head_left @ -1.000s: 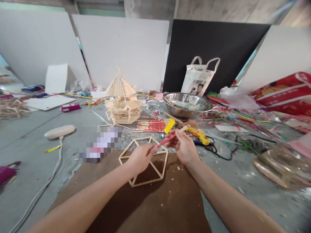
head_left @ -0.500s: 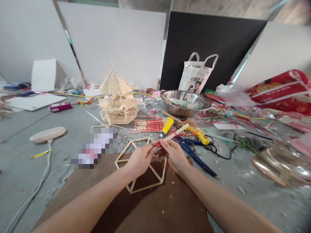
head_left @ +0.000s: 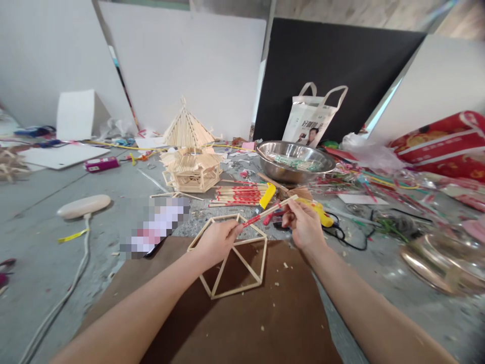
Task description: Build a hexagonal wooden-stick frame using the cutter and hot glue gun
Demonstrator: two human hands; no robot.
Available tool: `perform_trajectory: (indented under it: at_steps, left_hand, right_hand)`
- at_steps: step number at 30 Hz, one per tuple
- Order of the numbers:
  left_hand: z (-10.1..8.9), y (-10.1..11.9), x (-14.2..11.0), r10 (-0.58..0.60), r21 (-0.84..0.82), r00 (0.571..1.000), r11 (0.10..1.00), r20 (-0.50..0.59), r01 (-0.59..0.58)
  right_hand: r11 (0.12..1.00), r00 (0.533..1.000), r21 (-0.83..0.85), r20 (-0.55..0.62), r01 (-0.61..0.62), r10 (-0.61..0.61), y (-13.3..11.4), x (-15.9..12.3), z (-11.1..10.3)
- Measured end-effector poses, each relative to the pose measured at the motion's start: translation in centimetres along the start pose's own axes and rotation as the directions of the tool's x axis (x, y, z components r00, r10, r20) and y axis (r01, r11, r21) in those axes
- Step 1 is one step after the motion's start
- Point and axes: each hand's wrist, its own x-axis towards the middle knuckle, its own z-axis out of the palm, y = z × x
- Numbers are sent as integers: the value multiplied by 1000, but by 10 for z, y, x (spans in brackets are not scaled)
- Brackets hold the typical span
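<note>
Hexagonal frame (head_left: 237, 290) lies on the brown sheet (head_left: 246, 331). Above it, left hand (head_left: 217, 245) pinches the red-marked sticks (head_left: 265, 213) near end; right hand (head_left: 306, 225) pinches their pale far end. Advised: grip lightly, keep ends even, stay clear of the frame.

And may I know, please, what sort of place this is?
Probably an improvised craft workspace: there are a tiered pavilion-like model made of sticks, a pile of red-marked sticks and, near the hands, an open hexagonal stick frame.
</note>
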Motion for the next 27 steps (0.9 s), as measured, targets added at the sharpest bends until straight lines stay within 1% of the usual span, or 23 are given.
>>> perform_trajectory:
  at_steps: [4, 9, 13, 16, 18, 19, 21, 22, 23, 24, 25, 26, 27]
  left_hand:
    - [-6, -10, 3, -3, 60, 1000, 998, -6, 3]
    - [-16, -25, 8, -76, 158, 995, 984, -58, 85]
    - [-26, -37, 11, -137, 224, 984, 961, -117, 161]
    - [-31, -44, 12, -215, 293, 965, 923, -149, 251]
    - [-33, -49, 12, -263, 340, 950, 889, -169, 306]
    - [-33, -51, 12, -278, 352, 943, 877, -183, 327]
    - [-32, -57, 11, -288, 358, 933, 866, -216, 350]
    - [-31, -60, 11, -284, 360, 928, 862, -239, 357]
    - [-29, -63, 12, -274, 365, 924, 859, -265, 359]
    - [-28, -66, 12, -256, 375, 921, 856, -294, 357]
    - [-28, -67, 13, -230, 385, 918, 854, -324, 350]
    - [-28, -67, 14, -198, 392, 916, 857, -349, 334]
    - [-29, -65, 14, -163, 391, 917, 867, -364, 309]
  right_hand:
    - [997, 989, 29, -136, 71, -66, -4, 11, -8]
    - [987, 947, 66, -296, 147, -121, -22, 24, -23]
    - [975, 913, 86, -375, 206, -160, -45, 30, -34]
    - [969, 905, 94, -387, 229, -176, -59, 30, -38]
    - [976, 928, 99, -343, 193, -148, -62, 24, -36]
    - [984, 949, 101, -296, 149, -114, -60, 19, -33]
    - [996, 987, 88, -159, 17, -3, -52, 4, -26]
    - [995, 995, 69, -64, -76, 81, -47, -6, -22]
    - [988, 989, 48, -4, -147, 147, -41, -15, -19]
    - [974, 972, 19, 74, -227, 225, -35, -25, -16]
    - [940, 919, -25, 207, -339, 337, -30, -34, -14]
    - [921, 886, -53, 256, -387, 387, -25, -41, -13]
    - [895, 842, -91, 311, -437, 442, -21, -47, -13]
